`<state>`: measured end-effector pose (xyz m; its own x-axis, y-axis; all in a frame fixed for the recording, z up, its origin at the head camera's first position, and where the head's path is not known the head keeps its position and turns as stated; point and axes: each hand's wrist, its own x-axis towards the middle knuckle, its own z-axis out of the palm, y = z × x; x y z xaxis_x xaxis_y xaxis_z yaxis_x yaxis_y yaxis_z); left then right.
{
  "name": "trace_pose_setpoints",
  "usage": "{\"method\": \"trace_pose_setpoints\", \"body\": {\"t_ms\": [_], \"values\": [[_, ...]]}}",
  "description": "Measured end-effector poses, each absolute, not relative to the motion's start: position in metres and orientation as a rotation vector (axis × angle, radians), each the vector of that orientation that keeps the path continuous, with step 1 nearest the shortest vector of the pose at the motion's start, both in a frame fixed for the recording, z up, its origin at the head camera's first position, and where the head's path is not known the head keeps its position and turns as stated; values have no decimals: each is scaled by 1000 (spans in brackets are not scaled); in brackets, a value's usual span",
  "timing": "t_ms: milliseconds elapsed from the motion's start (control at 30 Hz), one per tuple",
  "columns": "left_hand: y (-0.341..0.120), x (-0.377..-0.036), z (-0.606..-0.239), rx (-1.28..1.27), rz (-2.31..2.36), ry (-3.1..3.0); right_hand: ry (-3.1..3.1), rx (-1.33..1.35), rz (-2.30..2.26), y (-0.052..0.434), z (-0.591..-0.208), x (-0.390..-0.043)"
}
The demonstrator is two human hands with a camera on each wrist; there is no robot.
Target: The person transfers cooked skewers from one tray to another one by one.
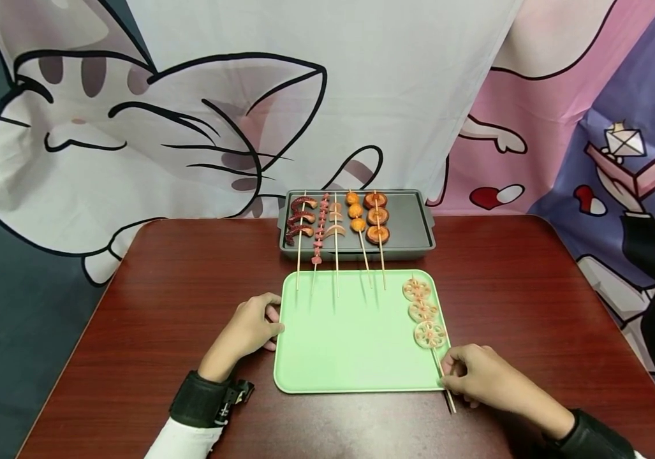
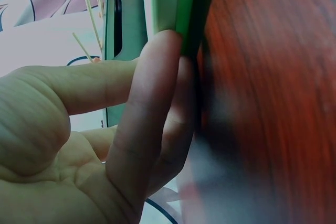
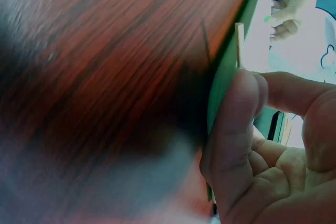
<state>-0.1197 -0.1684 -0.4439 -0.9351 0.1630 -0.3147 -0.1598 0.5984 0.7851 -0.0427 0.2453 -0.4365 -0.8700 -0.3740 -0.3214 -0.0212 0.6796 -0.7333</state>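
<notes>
Resting against the left edge of the green tray point(image 1: 350, 357), the left hand point(image 1: 247, 331) lies with fingers relaxed, gripping nothing; bare bench point(image 1: 178, 306) lies open to its left. The tray sits mid-bench, just before the dark grill pan point(image 1: 413, 220) holding five skewers point(image 1: 335, 236). At the tray's right front corner, the right hand point(image 1: 479, 376) pinches the lotus-root skewer point(image 1: 426, 315) stick, which overhangs the edge.
</notes>
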Motion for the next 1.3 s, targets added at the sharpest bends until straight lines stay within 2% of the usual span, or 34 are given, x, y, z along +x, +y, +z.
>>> {"method": "trace_pose_setpoints", "body": {"t_ms": [433,767,1300], "values": [[-167,-120,-444,4,1264,2482,2537,-364,-982,250,-427,-48],[-166,-120,-444,19,1284,2485,2579,-325,-1036,255,-412,-66],[-167,-119,-443,9,1277,2485,2688,-322,-1183,247,-408,-102]]}}
